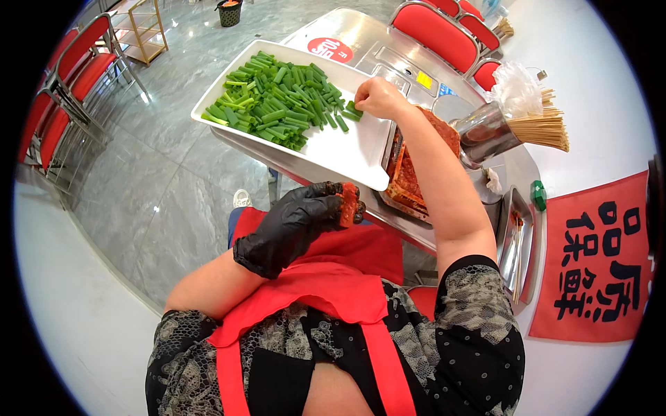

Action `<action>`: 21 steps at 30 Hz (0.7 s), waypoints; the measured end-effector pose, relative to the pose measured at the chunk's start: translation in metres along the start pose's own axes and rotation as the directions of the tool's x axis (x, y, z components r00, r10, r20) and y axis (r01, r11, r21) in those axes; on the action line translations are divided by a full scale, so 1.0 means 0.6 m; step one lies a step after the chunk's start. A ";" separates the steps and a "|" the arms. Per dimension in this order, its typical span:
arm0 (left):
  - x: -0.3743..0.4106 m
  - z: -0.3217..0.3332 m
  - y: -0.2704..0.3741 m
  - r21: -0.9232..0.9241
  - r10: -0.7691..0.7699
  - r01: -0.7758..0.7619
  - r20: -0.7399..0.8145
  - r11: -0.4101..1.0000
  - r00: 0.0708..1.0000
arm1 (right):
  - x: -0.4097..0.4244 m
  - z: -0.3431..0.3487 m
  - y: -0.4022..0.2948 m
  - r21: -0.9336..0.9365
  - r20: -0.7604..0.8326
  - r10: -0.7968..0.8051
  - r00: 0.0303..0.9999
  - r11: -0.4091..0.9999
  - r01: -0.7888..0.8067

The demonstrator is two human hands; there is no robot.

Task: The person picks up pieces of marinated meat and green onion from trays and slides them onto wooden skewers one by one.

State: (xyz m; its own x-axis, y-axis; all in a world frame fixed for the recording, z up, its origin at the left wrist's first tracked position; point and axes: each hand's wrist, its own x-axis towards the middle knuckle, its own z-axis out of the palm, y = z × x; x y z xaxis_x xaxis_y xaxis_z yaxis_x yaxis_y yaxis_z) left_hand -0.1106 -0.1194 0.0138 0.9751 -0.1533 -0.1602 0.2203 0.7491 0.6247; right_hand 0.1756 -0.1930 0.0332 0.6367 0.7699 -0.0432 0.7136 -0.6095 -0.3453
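Observation:
My left hand (pixel 299 221), in a black glove smeared with red, holds a slice of red seasoned meat (pixel 348 205) above my red apron. My bare right hand (pixel 380 99) reaches over the right side of a white plastic tray (pixel 359 158), its fingertips pinched at a few cut scallion pieces (pixel 351 111). A large heap of cut green scallions (pixel 281 101) covers the tray's left and middle. Under my right forearm stands a rectangular container of red marinated meat (pixel 408 179), partly hidden by the arm and the tray's edge.
Right of my forearm, a metal canister (pixel 484 130) lies tilted with wooden skewers (pixel 541 127) and a clear plastic bag (pixel 515 88). A narrow steel tray (pixel 515 249) holds skewers with red bits. Red chairs (pixel 437 31) stand beyond the metal table (pixel 364 31).

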 end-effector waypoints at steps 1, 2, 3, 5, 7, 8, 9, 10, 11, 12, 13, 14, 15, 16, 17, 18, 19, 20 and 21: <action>0.003 -0.002 -0.002 -0.004 -0.010 0.010 0.007 1.000 1.000 | 0.002 0.005 0.001 -0.032 0.020 0.008 1.000 0.999 -0.007; 0.003 0.000 -0.002 -0.003 -0.007 0.007 0.003 1.000 1.000 | 0.006 0.008 0.004 -0.036 0.043 0.000 0.999 0.999 0.002; 0.002 0.001 0.000 -0.002 -0.003 0.003 -0.008 1.000 1.000 | 0.006 0.009 0.004 -0.033 0.034 0.001 0.999 0.999 0.000; 0.001 0.001 0.000 -0.007 0.004 -0.004 -0.022 1.000 1.000 | 0.006 0.011 0.003 -0.026 0.017 0.005 1.000 1.000 -0.005; 0.001 0.001 0.001 -0.013 0.003 -0.004 -0.025 1.000 1.000 | 0.005 0.013 0.002 -0.009 0.019 0.003 1.000 1.000 -0.003; 0.001 -0.001 -0.001 -0.017 -0.003 0.002 -0.031 1.000 1.000 | 0.004 0.015 0.001 -0.001 0.019 0.003 1.000 1.000 -0.003; 0.003 -0.003 -0.003 -0.018 -0.010 0.009 -0.034 1.000 0.999 | 0.005 0.017 0.003 -0.032 0.009 0.000 1.000 0.999 0.000; 0.004 -0.004 -0.004 -0.020 -0.018 0.017 -0.037 1.000 0.999 | 0.008 0.022 0.004 -0.062 -0.002 -0.003 1.000 0.998 0.002; 0.003 -0.001 -0.002 -0.015 -0.019 0.019 -0.033 1.000 0.999 | 0.010 0.025 0.005 -0.093 -0.012 -0.005 1.000 0.996 0.004; 0.002 0.003 0.002 -0.012 -0.021 0.021 -0.031 1.000 0.999 | 0.011 0.026 0.004 -0.098 -0.010 0.002 1.000 0.995 -0.003; 0.000 0.006 0.004 -0.008 -0.023 0.022 -0.029 1.000 0.999 | 0.011 0.026 0.002 -0.103 -0.008 0.009 1.000 0.995 -0.010; 0.000 0.006 0.004 -0.008 -0.024 0.023 -0.033 1.000 0.999 | 0.010 0.025 0.002 -0.108 -0.006 0.016 1.000 0.994 -0.017; -0.001 0.005 0.003 -0.011 -0.020 0.020 -0.038 1.000 0.999 | 0.007 0.021 0.000 -0.040 -0.016 0.029 0.999 0.999 -0.030; -0.002 0.005 0.003 -0.013 -0.017 0.016 -0.043 1.000 0.999 | 0.001 0.014 0.000 0.029 -0.024 0.043 0.999 0.999 -0.042; -0.003 0.004 0.004 -0.012 -0.016 0.015 -0.046 1.000 0.999 | -0.003 0.007 0.000 0.097 -0.031 0.057 0.998 0.994 -0.054; -0.004 0.003 0.002 -0.014 -0.015 0.015 -0.051 1.000 0.999 | -0.007 0.002 0.003 0.126 -0.024 0.057 0.998 0.991 -0.054; -0.004 0.003 0.000 -0.017 -0.015 0.014 -0.055 1.000 0.998 | -0.011 -0.004 0.006 0.155 -0.016 0.058 0.998 0.986 -0.055; -0.005 0.005 0.001 -0.019 -0.015 0.014 -0.050 1.000 0.999 | -0.013 -0.007 0.007 0.183 -0.009 0.058 0.998 0.981 -0.056; -0.006 0.009 0.001 -0.022 -0.019 0.018 -0.046 1.000 0.999 | -0.019 -0.008 -0.002 0.153 0.019 0.050 0.999 0.987 -0.053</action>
State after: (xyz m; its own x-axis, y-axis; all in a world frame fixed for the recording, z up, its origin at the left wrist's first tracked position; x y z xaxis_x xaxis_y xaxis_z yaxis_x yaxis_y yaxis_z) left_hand -0.1137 -0.1216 0.0188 0.9686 -0.1379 -0.2069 0.2374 0.7603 0.6047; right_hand 0.1688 -0.2017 0.0386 0.6661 0.7417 -0.0788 0.6257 -0.6132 -0.4822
